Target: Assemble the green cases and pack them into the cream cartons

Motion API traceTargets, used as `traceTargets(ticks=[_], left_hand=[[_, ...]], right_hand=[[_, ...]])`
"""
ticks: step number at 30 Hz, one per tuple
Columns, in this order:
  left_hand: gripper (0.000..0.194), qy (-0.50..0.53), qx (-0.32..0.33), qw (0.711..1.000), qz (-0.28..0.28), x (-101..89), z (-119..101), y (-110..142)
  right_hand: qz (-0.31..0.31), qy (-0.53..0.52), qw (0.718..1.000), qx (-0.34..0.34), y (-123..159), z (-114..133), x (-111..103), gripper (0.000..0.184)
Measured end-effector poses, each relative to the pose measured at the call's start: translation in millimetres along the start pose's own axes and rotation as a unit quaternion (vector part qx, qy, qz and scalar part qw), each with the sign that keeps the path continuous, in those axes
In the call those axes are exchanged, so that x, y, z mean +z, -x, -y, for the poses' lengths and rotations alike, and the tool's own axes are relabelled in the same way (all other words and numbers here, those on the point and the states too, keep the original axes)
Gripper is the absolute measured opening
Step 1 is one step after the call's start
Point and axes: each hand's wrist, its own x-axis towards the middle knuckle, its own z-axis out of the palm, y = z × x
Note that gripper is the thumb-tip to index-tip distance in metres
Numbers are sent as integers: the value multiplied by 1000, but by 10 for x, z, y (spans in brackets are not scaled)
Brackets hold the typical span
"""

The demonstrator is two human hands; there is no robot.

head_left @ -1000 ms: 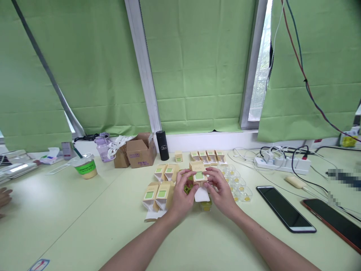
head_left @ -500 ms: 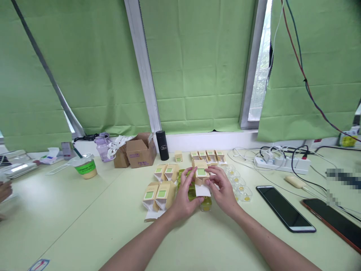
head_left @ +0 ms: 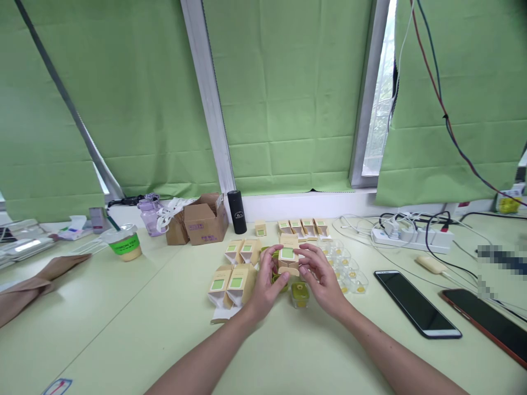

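1. Since we're going near to far: two phones first, a dark one with a silver end [head_left: 418, 304] and one with an orange edge [head_left: 489, 323], both lying on the right of the desk [head_left: 164, 356].
2. Next, a green-lidded container [head_left: 300, 295] stands on the near side of the hands, roughly between them.
3. Main event: a small tan box [head_left: 289, 258], green label toward the camera. The left hand [head_left: 267, 283] and right hand [head_left: 323, 275] have their fingers clamped on it from opposite sides.
4. Flanking that, four tan boxes [head_left: 241, 282] sit in pairs on the left, and a bunch of clear containers [head_left: 349, 274] with yellow bits on the right.
5. Far left, somebody else's arm [head_left: 53, 271], kinda blurry, plus a lidded drink cup [head_left: 125, 245].
6. Further back: a single little box [head_left: 260, 227], a row of four more boxes [head_left: 308, 227] and a cable-covered power strip [head_left: 432, 241].
7. By the wall: a purple bottle [head_left: 150, 218], an open cardboard carton [head_left: 206, 224] and a black tumbler [head_left: 236, 213].
8. Green blinds [head_left: 288, 99] behind everything.
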Motion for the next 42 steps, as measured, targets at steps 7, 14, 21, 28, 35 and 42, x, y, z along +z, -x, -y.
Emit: traceTargets(ticks=[7, 14, 21, 28, 35, 42], left_hand=[[59, 51, -34, 998, 12, 14, -57, 6], [55, 69, -42, 997, 4, 35, -125, 11], [52, 73, -59, 996, 4, 34, -110, 7], [50, 63, -49, 997, -1, 32, -87, 0], [49, 31, -28, 999, -11, 33, -39, -5], [51, -6, -17, 1000, -16, 19, 34, -5]], right_hand=[[18, -12, 1000, -14, 20, 13, 4, 34], [23, -10, 999, -30, 27, 13, 10, 32], [21, -10, 999, -41, 32, 20, 15, 32], [25, -6, 999, -46, 32, 36, 13, 33], [27, -2, 998, -49, 29, 28, 9, 34], [16, 17, 999, -43, 24, 25, 14, 37]])
